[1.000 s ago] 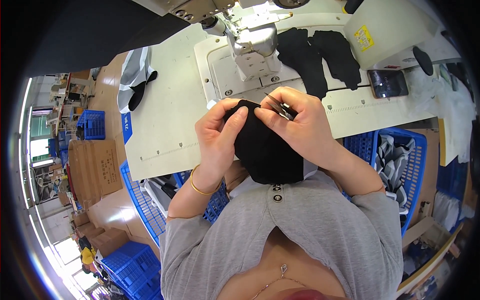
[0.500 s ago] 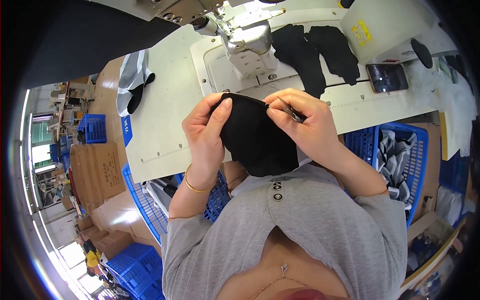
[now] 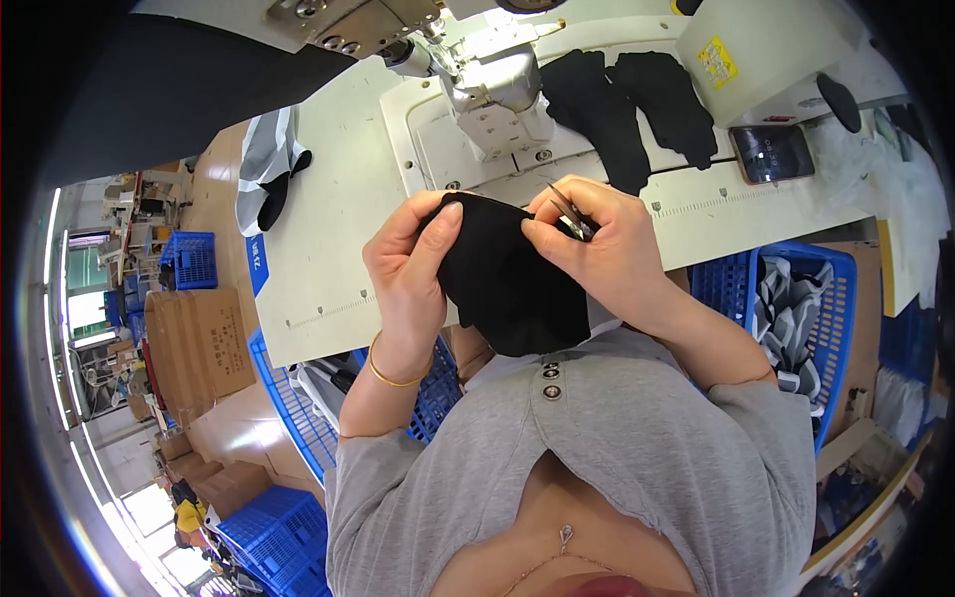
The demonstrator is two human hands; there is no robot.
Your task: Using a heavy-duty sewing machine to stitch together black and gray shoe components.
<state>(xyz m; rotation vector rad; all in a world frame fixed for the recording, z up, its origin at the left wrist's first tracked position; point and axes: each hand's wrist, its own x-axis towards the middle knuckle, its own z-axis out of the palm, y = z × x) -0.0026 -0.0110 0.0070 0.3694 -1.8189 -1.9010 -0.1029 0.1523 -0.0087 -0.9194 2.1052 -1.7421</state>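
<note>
A black fabric piece [image 3: 517, 279] hangs between my hands in front of my chest, with a light grey part showing at its lower right. My left hand [image 3: 413, 259] is closed on its upper left corner, thumb on the near face. At the upper right edge, the thumb and fingertips of my right hand [image 3: 602, 239] pinch the cloth. Small metal thread snips [image 3: 569, 211] lie inside that same hand, their pointed blades sticking up past the fingers. The handle end is hidden in the palm.
Beyond my hands stands a sewing machine [image 3: 497, 95] on a pale table [image 3: 328, 239]. Black cloth pieces [image 3: 607, 109] lie right of it, near a dark phone-like device [image 3: 771, 154]. Grey-and-black cloth [image 3: 267, 169] hangs at the left. Blue baskets [image 3: 841, 338] of fabric flank me.
The snips in my right hand have tilted more upright, their tips rising. Both hands keep hold of the fabric, which has barely shifted.
</note>
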